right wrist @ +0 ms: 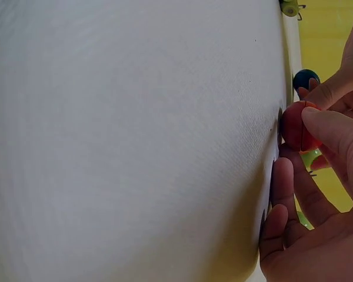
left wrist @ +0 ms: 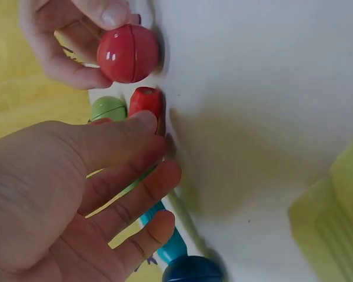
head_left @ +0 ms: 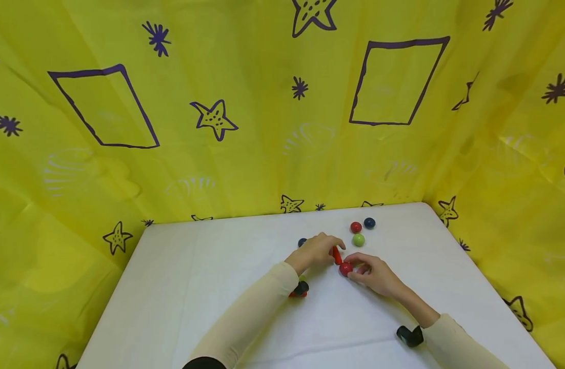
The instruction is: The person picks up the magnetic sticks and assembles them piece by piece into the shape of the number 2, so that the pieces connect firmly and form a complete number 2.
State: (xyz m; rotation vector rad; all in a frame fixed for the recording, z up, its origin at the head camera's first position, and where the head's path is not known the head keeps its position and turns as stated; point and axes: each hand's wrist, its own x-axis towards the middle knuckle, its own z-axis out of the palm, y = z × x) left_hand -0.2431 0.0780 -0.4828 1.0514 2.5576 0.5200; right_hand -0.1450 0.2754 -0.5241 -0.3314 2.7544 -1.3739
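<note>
Working at the white table (head_left: 218,266) with left hand (head_left: 317,250) and right hand (head_left: 377,275) close together. Pinching the red ball (head_left: 345,269) in the right just beside the red stick (head_left: 337,255), seemingly for alignment; pinching that in the left, likely for steadiness.

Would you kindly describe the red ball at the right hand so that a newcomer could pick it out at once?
On the white table, find the person's right hand. It pinches the red ball, near one end of a red stick. Another red ball sits farther back beside a green ball; this one is in the hand.
</note>
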